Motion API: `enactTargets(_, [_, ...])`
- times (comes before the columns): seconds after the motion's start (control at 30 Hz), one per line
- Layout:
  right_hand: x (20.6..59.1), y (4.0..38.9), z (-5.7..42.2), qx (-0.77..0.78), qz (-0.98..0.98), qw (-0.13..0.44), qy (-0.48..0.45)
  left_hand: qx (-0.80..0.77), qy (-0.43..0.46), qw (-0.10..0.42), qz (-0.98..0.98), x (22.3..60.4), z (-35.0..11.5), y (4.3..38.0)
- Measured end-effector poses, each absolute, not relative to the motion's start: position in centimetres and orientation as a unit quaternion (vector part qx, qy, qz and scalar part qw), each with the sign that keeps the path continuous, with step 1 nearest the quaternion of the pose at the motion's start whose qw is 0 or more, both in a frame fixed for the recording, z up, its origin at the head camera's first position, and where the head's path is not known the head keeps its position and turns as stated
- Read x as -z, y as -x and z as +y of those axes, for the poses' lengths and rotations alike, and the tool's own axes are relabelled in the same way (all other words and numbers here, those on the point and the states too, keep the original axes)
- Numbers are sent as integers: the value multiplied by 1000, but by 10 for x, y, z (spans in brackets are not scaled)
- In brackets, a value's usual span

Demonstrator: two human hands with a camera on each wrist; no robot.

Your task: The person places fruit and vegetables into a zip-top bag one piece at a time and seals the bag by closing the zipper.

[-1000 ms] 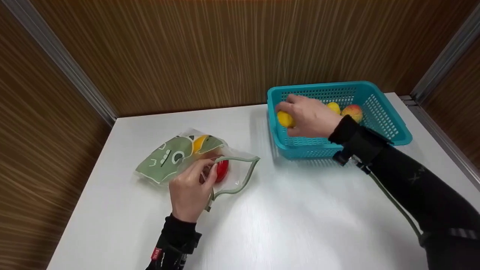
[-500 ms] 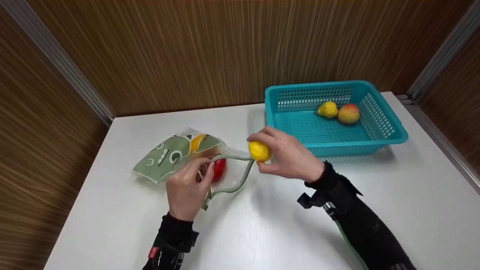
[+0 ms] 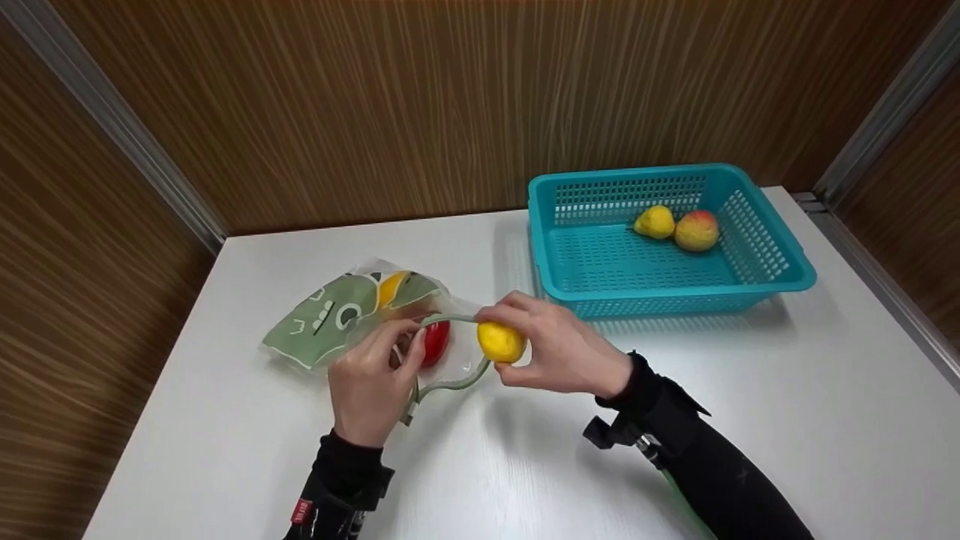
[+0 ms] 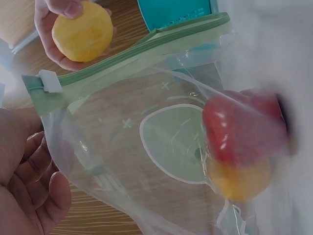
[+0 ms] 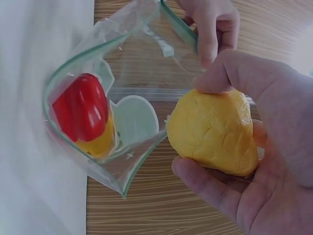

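My left hand [image 3: 371, 382] pinches the green zip rim of a clear zip bag [image 3: 315, 322] printed with a green cartoon face. The bag lies on its side with its mouth spread toward the right. Inside are a red bell pepper [image 5: 83, 107] and a yellow-orange round thing [image 4: 239, 178], partly hidden by the pepper. My right hand [image 3: 559, 349] holds a lumpy yellow fruit [image 5: 212, 132] between thumb and fingers, right at the bag's mouth. A white slider [image 4: 50, 81] sits at the rim's end near my left hand.
A teal plastic basket [image 3: 675, 289] stands at the back right of the white table [image 3: 480, 480]. In it lie a yellow pear [image 3: 656, 223] and a red-and-yellow peach-like fruit [image 3: 697, 230]. A wood-grain panel [image 3: 375, 112] rises behind the table.
My right hand has lifted the yellow fruit out of the basket and carried it left and toward me to the bag's mouth. My left hand keeps its pinch on the rim.
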State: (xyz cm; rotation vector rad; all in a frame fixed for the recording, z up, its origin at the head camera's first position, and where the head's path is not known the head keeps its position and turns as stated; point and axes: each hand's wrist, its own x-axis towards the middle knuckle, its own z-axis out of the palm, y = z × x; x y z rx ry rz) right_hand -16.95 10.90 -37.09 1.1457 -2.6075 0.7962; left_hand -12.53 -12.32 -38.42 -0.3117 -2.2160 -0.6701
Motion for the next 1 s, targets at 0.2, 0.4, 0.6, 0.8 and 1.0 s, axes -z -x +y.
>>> enactTargets(0.2, [380,169,98,-260,-877,82,-396,262,118,395,-872,382,-127,125])
enactTargets(0.4, [400,165,84,-235,-882,55,-405,256,124,391,-875,383,-126,125])
enactTargets(0.6, [413,163,73,-245,-888,52,-385,257,126,394,-873,383,-125,124])
enactTargets(0.8, [429,166,61,-262,-895,50,-357,252,126,396,-874,384,-124,124])
enactTargets(1.0, [437,175,50,-283,-899,40,-331,252,131,387,-877,384,-121,123])
